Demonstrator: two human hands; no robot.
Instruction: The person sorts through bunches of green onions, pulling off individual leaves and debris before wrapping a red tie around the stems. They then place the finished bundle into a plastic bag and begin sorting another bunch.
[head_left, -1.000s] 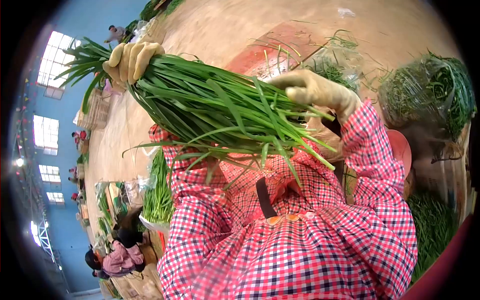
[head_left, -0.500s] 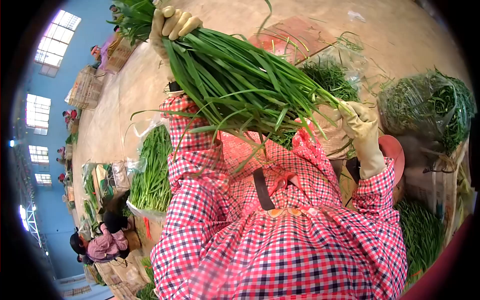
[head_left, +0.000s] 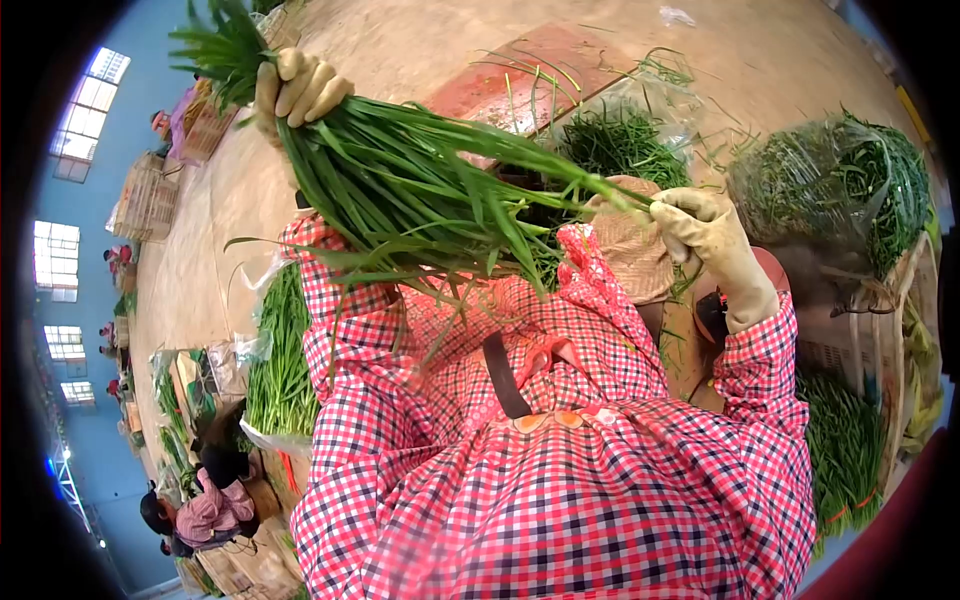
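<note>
A large bunch of long green leafy stems (head_left: 400,180) stretches between my two gloved hands. My left hand (head_left: 300,88), in a pale glove, is wrapped round the leafy part at the upper left. In its cream glove, my right hand (head_left: 700,225) pinches the thin pale ends of a few stems at the right. Several leaves hang loose below the bunch, above my checked apron. Behind the bunch lies a red board (head_left: 530,75) with loose stems scattered on it.
Cut greens (head_left: 625,145) lie on plastic beyond the bunch. A plastic-wrapped bale of greens (head_left: 835,190) stands at the right, and upright greens (head_left: 285,355) stand at the left. A co-worker (head_left: 205,510) sits at the lower left.
My left hand and the bunch have shifted left and slightly down. The stems at my right hand have thinned into a narrow strand, apart from the rest, and more of the red board shows.
</note>
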